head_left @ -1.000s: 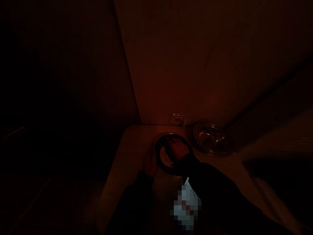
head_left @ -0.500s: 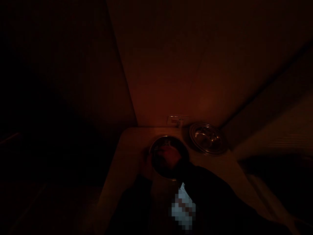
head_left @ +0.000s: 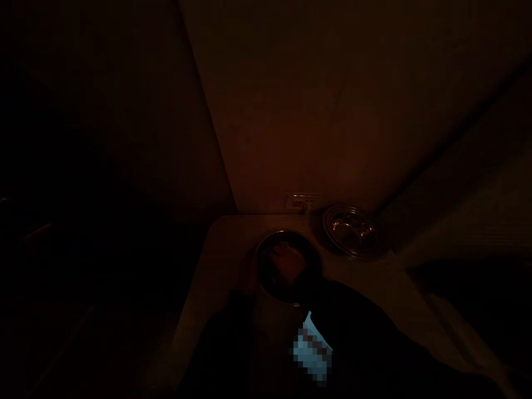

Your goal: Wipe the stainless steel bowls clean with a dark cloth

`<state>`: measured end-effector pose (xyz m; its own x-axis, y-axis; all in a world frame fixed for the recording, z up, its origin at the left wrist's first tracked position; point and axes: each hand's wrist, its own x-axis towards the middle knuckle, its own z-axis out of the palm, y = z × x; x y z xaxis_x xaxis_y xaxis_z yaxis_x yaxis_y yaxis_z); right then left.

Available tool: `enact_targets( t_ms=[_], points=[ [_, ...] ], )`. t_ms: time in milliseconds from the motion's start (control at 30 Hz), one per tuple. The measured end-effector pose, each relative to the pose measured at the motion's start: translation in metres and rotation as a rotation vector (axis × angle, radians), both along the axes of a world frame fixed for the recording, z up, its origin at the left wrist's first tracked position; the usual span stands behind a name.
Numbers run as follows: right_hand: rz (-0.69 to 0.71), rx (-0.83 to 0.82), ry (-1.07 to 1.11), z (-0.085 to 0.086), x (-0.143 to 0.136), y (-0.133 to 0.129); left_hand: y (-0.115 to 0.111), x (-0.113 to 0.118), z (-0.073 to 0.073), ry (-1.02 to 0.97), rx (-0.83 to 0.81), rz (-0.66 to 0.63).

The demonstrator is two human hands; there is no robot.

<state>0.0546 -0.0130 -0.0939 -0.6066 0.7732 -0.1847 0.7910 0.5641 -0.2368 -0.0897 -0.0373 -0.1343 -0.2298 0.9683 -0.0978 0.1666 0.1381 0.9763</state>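
The light is very dim. A round pot [head_left: 282, 232] with a shiny rim and dark inside stands on a small wooden table. My right hand [head_left: 290, 262] reaches down into it, past the near right of the rim. Darkness hides its finger shape and whatever it may hold. At the pot's left outer side, my left hand [head_left: 248, 270] is a faint shape, curled against the wall. Both sleeves are dark. Behind and to the right lies a shiny metal dish or lid [head_left: 353, 233] with a ringed edge.
The wooden tabletop [head_left: 216, 249] has a rounded back left corner and meets a wall. A wall socket [head_left: 303, 201] sits just above its back edge. A bright bluish, pixelated patch [head_left: 313, 352] shows below the pot, beside my right sleeve.
The scene has become darker. My right hand remains inside the pot with a slight shift in its posture; my left hand stays at the pot's side. The view has shifted slightly.
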Motion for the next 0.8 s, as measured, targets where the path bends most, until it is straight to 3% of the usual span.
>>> enact_targets(
  t_ms=[233,333,433,667,800],
  points=[
    [-0.229,0.078,-0.092,0.008,0.018,0.010,-0.006,0.010,-0.006,0.020,0.030,0.114],
    [-0.251,0.088,-0.101,0.007,0.015,0.007,-0.007,0.014,-0.009,0.021,0.025,0.147],
    [-0.197,0.074,-0.074,0.006,0.005,0.002,-0.007,0.016,-0.013,0.001,0.045,0.165],
    [0.087,-0.066,0.008,0.008,0.002,-0.014,-0.006,0.017,-0.018,-0.012,0.013,0.210],
    [0.110,-0.092,0.014,0.006,0.005,-0.016,-0.005,0.018,-0.019,-0.014,0.004,0.191]
  ],
)
